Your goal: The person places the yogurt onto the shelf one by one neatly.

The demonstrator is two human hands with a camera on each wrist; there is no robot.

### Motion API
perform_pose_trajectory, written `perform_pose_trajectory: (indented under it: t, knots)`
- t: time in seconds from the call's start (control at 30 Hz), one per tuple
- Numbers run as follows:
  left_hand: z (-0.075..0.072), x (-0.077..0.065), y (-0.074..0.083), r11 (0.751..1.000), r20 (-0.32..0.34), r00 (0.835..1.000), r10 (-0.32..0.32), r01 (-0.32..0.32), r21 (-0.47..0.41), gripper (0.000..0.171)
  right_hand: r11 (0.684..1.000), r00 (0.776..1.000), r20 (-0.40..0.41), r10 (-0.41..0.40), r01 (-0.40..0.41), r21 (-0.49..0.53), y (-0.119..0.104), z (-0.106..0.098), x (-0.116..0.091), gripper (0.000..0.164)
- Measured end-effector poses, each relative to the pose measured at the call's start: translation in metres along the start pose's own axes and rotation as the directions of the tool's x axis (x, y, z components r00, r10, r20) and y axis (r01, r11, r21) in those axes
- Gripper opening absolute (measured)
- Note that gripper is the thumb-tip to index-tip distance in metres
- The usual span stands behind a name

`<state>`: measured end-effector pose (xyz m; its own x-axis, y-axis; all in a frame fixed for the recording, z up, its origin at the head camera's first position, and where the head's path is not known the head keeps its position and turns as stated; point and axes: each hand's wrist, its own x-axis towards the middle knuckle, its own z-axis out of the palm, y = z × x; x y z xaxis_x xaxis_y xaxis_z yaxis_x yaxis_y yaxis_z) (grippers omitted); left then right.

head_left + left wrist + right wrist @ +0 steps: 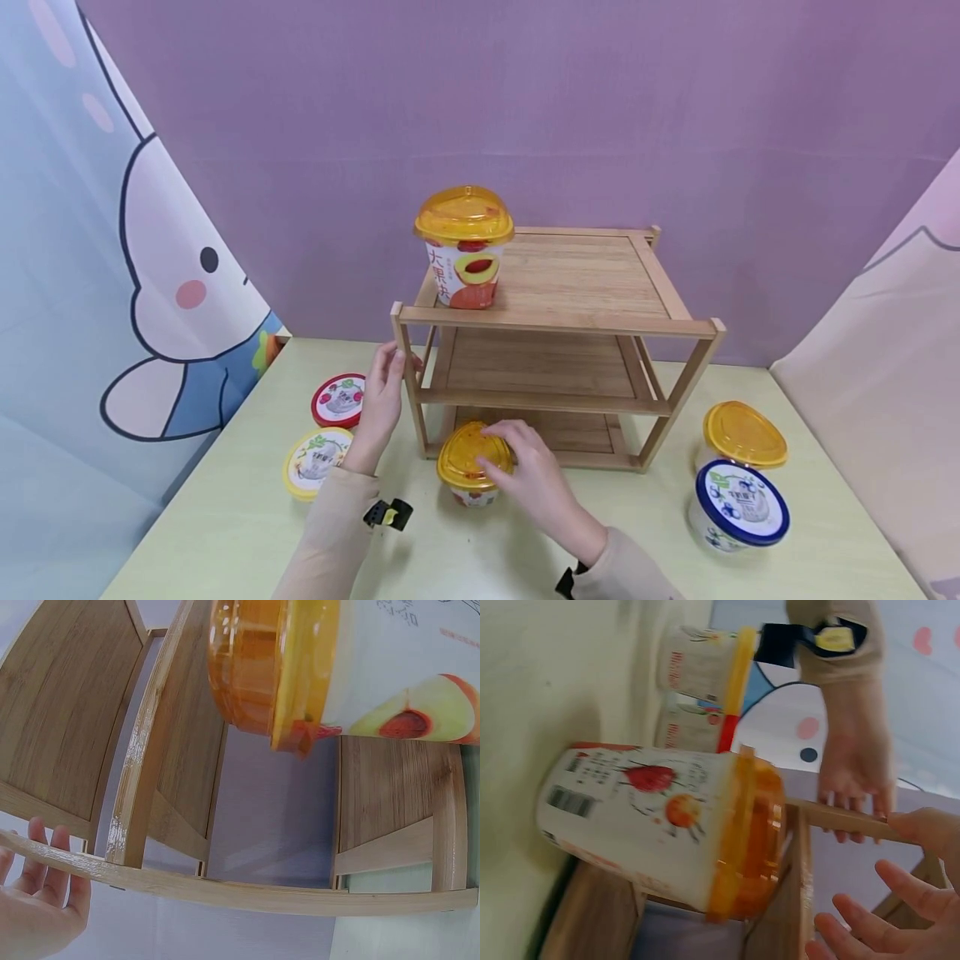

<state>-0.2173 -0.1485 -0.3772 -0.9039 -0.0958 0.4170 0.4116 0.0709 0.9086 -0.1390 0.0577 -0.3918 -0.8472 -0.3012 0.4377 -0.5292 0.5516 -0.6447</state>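
Note:
My left hand (pixel 385 392) grips the left front post of a wooden rack (pixel 555 321), its fingertips showing past the post in the left wrist view. In front of the bottom shelf, a white yogurt cup with a domed orange lid (pixel 474 457) stands upright on the table. My right hand (pixel 536 479) is just to the right of that lid; in the right wrist view its fingers (pixel 870 922) are spread apart, away from the cup (pixel 652 810). Another cup of the same kind (pixel 467 250) stands on the rack's top shelf at the left.
Left on the table are a tub with a red lid (pixel 339 400) and one with a yellow lid (pixel 318 462), partly behind my left arm. On the right stand an orange-lidded cup (pixel 742 433) and a blue-lidded tub (pixel 741 504). A purple curtain (pixel 570 117) hangs behind.

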Motion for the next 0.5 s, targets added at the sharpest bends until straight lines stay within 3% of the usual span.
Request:
perform_pose_trajectory:
  t: [0.27,0.5]
  knots:
    - [0.001,0.001,-0.001,1.000,-0.011,1.000,0.009,-0.009,0.006,0.034,0.979,0.986,-0.085,-0.145,0.130,-0.159,0.008,0.019,-0.004,0.032]
    - [0.001,0.001,-0.001,1.000,-0.014,1.000,-0.002,0.002,-0.008,0.033,0.914,0.944,-0.137,-0.300,0.243,-0.326,0.013,0.032,-0.006,0.035]
